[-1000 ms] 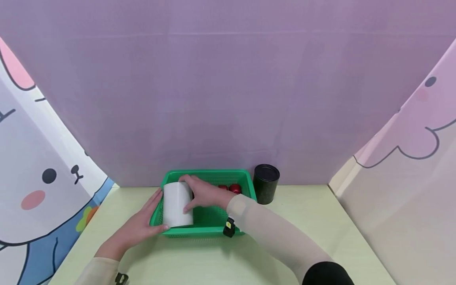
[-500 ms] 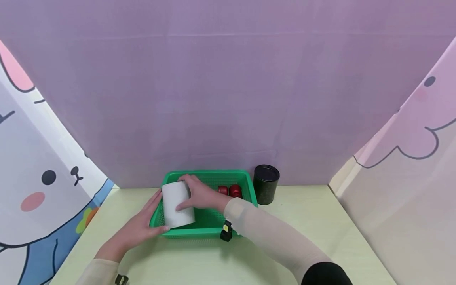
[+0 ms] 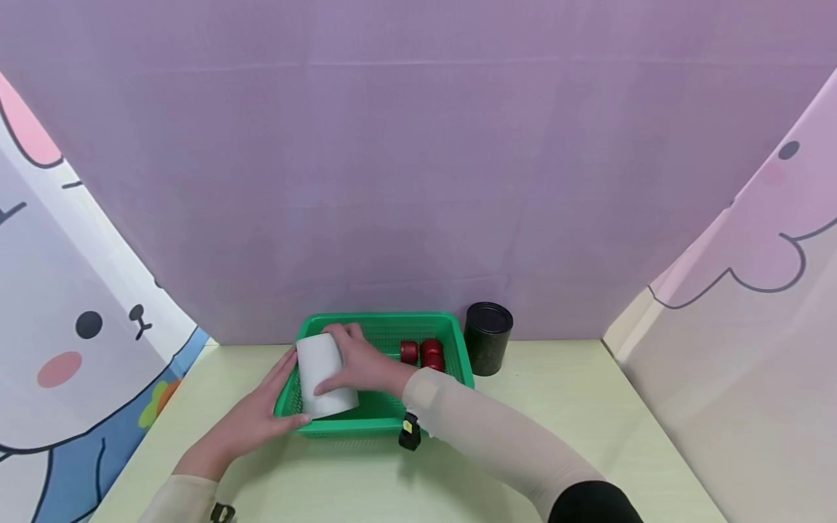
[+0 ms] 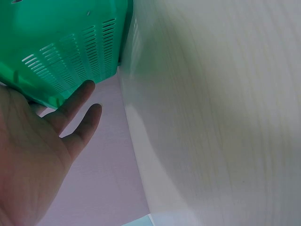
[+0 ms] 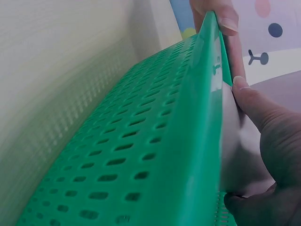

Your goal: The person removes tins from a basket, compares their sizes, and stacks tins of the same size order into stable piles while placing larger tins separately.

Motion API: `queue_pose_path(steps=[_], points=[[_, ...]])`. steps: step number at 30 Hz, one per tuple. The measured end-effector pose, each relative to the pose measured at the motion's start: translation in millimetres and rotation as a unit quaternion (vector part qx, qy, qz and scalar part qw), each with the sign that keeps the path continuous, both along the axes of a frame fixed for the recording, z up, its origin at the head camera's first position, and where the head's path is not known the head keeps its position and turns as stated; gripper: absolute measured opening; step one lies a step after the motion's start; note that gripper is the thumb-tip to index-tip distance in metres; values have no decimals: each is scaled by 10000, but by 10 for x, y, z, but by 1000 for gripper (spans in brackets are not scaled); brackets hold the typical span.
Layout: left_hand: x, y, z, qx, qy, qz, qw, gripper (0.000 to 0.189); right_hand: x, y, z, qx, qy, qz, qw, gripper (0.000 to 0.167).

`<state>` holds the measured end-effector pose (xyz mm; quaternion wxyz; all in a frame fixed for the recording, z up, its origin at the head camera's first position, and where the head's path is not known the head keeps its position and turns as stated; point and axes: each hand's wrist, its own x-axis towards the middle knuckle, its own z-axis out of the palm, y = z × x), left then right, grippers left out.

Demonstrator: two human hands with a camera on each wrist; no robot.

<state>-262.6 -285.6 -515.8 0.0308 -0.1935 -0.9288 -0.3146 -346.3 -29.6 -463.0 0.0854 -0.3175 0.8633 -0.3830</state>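
A plain white cylinder leans to the left inside the left end of a green plastic basket. My right hand grips it from the right side, with the thumb in front and fingers behind the top. In the right wrist view, the right thumb lies along the cylinder near the rim. My left hand rests against the basket's left front corner, its thumb on the front rim and its fingers along the left side. Straight fingers show beside the slotted wall in the left wrist view.
Several small shiny red things sit at the basket's right end, partly behind the right forearm. A black can with a lid stands just right of the basket. A purple wall rises behind the pale table.
The white cylinder has tipped further left, its top moving away from the basket's middle. My right hand has shifted left with it, uncovering more of the red things. The left hand keeps its place.
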Motion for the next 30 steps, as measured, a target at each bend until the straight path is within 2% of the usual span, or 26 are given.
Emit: queue_pose_path(steps=[4,10,19,22,30], points=[[-1,3,-9,5,-4,0,10000,118,-15,27,0,-1,-94,40,9999,101],[10,12,-2,-2,-8,22,10000,118,9,69,78,20,-319,177,9993,96],[34,-14,17,-34,7,40,10000,117,48,16,73,60,-610,175,9980,104],[32,-25,17,-45,15,67,10000,117,76,-24,41,51,-592,48,9982,107],[11,-18,0,8,-12,3,10000,117,165,-120,-43,-64,-482,-678,9965,106]])
